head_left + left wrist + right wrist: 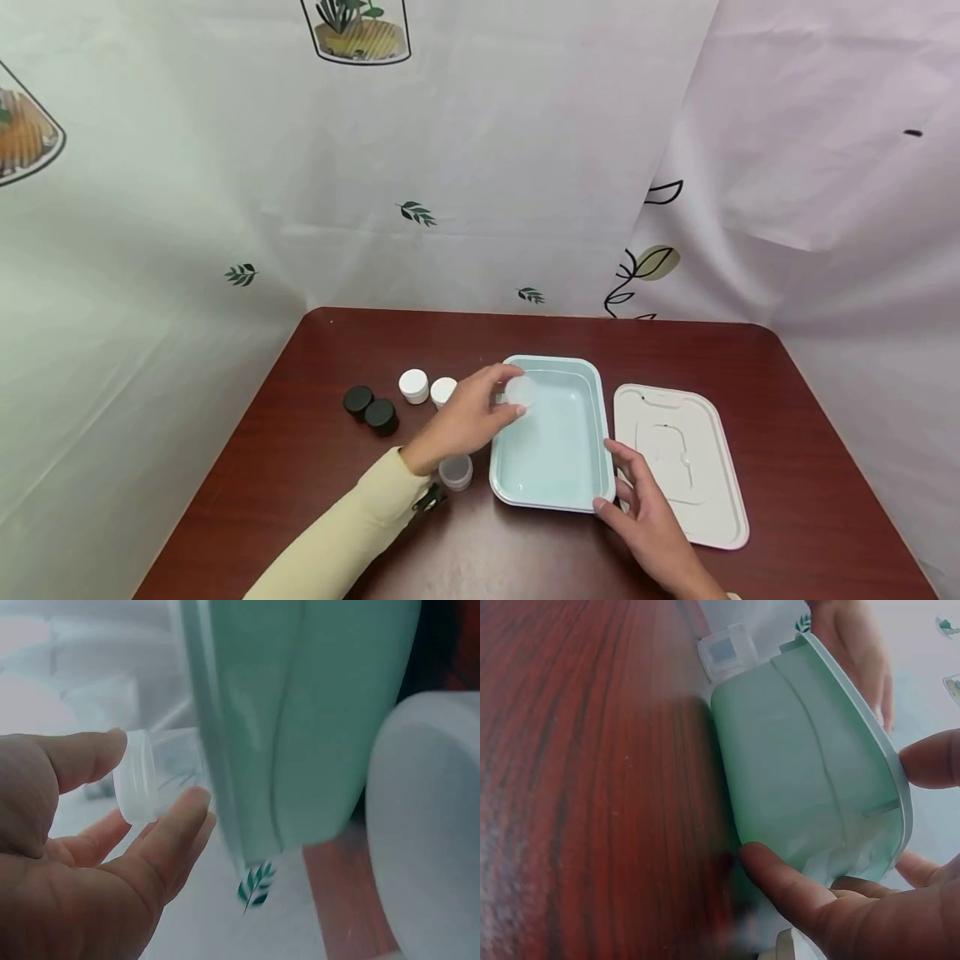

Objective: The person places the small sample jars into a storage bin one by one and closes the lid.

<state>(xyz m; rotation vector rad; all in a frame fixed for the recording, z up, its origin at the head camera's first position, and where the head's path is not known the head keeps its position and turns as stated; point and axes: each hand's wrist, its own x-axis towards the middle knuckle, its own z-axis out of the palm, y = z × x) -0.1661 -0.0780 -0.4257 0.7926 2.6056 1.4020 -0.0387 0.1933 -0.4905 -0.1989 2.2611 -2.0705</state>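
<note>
Black jars, white lid flank blue tray; left hand pinches clear jar, right hand grips tray.

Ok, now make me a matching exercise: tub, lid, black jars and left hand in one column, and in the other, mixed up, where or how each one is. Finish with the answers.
Column one:
1. Tub
2. Lid
3. Black jars
4. Left hand

Column two:
A. Leftmost on the table
B. Pinching a clear jar
C. White, lying flat to the right
D. Pale blue, held by the right hand

Right pairs: 1-D, 2-C, 3-A, 4-B.
</note>
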